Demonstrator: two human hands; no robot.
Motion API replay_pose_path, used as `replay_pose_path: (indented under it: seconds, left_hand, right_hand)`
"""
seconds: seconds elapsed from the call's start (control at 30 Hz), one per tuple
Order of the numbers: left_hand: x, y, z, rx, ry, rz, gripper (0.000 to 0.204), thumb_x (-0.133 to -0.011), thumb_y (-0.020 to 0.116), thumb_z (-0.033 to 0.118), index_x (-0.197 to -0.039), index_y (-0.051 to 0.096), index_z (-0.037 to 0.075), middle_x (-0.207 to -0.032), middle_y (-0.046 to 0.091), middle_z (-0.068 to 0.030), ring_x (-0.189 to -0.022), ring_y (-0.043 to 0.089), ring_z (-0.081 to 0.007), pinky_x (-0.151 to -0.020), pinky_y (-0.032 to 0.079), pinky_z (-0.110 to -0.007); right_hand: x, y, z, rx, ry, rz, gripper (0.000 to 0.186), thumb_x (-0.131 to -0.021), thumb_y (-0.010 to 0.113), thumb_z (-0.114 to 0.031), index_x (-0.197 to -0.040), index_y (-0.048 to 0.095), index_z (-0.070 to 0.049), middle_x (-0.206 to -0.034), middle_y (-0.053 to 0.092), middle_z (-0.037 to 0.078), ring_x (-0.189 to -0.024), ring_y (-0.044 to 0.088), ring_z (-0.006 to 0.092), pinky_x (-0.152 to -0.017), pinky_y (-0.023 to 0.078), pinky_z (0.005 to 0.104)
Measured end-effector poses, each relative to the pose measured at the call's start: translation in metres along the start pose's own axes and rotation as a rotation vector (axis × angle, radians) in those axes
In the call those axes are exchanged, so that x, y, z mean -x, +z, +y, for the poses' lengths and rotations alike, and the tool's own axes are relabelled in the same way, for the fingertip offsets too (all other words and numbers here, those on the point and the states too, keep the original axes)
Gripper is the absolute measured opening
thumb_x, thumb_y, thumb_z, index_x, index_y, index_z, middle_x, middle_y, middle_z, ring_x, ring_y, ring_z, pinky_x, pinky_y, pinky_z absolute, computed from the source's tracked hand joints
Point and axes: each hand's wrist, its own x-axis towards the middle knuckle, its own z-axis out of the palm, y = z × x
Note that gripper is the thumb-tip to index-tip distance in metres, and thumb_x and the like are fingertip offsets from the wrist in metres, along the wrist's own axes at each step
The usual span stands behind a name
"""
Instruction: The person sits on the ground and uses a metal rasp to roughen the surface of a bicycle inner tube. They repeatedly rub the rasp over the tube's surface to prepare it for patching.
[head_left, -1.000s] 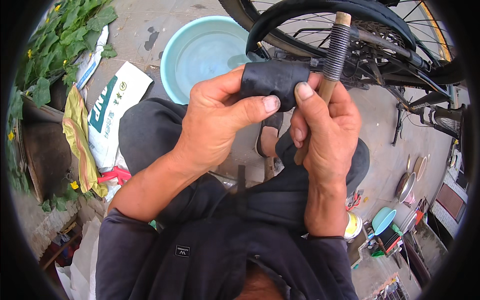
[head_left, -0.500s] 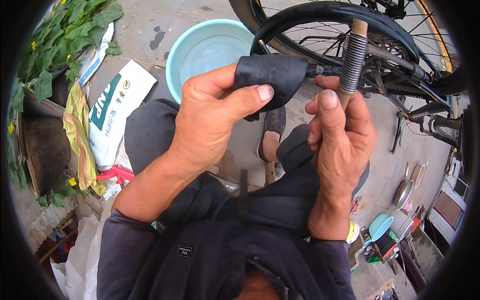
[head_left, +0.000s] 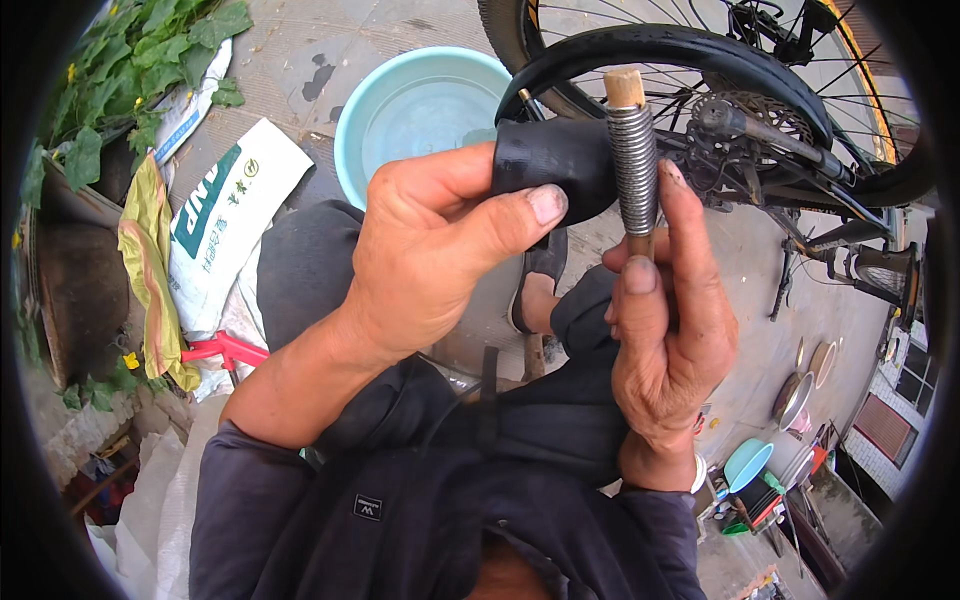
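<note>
My left hand (head_left: pixel 420 240) pinches a flattened stretch of black bicycle inner tube (head_left: pixel 540 160), thumb on top and fingers behind it. More of the tube, with a brass-coloured valve (head_left: pixel 526 98), loops over the bicycle. My right hand (head_left: pixel 680 320) is closed around the lower part of a wooden stick wrapped in a coiled metal spring (head_left: pixel 632 165). Its bare wooden end points up. The coil overlaps the right part of the flattened tube in this view; whether they touch, I cannot tell. One finger of my right hand extends along the coil.
A bicycle wheel (head_left: pixel 489 30) and its frame fill the upper right. Beyond my left hand stands a pale blue basin (head_left: pixel 345 130) holding water. White printed sacks (head_left: pixel 215 250), a yellow cloth (head_left: pixel 150 275) and a leafy plant (head_left: pixel 150 60) lie left. Bowls and a blue basin (head_left: pixel 748 463) sit lower right.
My right hand has moved left with the spring-wrapped stick, bringing the coil from beside the tube to overlapping its right part. My left hand and the tube have shifted slightly right.
</note>
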Motion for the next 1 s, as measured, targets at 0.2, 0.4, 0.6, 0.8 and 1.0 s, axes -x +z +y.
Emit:
replay_pose_path:
  seconds: [0.2, 0.4, 0.6, 0.8, 1.0]
  left_hand:
    - [0.001, 0.001, 0.000, 0.032, 0.040, 0.004, 0.027, -0.094, 0.064, 0.009, -0.118, 0.067, -0.005, -0.091, 0.066, 0.0007, -0.083, 0.055, -0.0048, -0.073, 0.047, -0.021]
    - [-0.002, 0.002, -0.007, -0.007, 0.068, -0.013, 0.027, -0.096, 0.062, 0.007, -0.120, 0.066, -0.004, -0.092, 0.066, 0.0019, -0.082, 0.055, -0.0035, -0.071, 0.046, -0.020]
    - [0.004, 0.018, -0.008, -0.030, 0.030, -0.005, 0.023, -0.097, 0.060, 0.006, -0.116, 0.067, -0.004, -0.093, 0.067, 0.0022, -0.083, 0.056, -0.0029, -0.072, 0.048, -0.019]
    - [-0.003, 0.012, -0.017, -0.015, 0.037, -0.035, 0.023, -0.097, 0.059, 0.007, -0.115, 0.067, -0.005, -0.094, 0.068, 0.0012, -0.085, 0.058, -0.0035, -0.072, 0.049, -0.020]
    - [-0.003, 0.021, -0.014, 0.014, -0.016, 0.029, 0.021, -0.097, 0.060, 0.007, -0.114, 0.068, -0.003, -0.091, 0.067, 0.0026, -0.082, 0.056, -0.0024, -0.069, 0.048, -0.019]
  right_hand:
    - [0.014, 0.004, -0.008, 0.002, 0.022, 0.017, 0.046, -0.094, 0.055, 0.004, -0.140, 0.050, 0.004, -0.089, 0.066, 0.008, -0.064, 0.056, 0.0055, -0.055, 0.045, 0.0183]
    - [0.014, 0.016, -0.005, 0.085, -0.244, 0.066, 0.052, -0.080, 0.064, 0.012, -0.131, 0.056, 0.008, -0.092, 0.067, 0.015, -0.065, 0.060, 0.0147, -0.058, 0.051, 0.0264]
    - [0.005, 0.020, -0.001, 0.177, -0.254, 0.174, 0.056, -0.074, 0.068, 0.013, -0.130, 0.061, 0.004, -0.079, 0.061, 0.008, -0.057, 0.055, 0.0147, -0.051, 0.048, 0.0268]
    - [0.009, 0.020, 0.002, 0.237, -0.262, 0.179, 0.055, -0.076, 0.068, 0.011, -0.129, 0.062, 0.002, -0.075, 0.057, 0.006, -0.055, 0.053, 0.0139, -0.048, 0.046, 0.0278]
    - [0.006, 0.023, 0.007, 0.248, -0.273, 0.196, 0.055, -0.075, 0.069, 0.010, -0.129, 0.063, 0.000, -0.071, 0.053, 0.003, -0.053, 0.050, 0.0128, -0.045, 0.044, 0.0279]
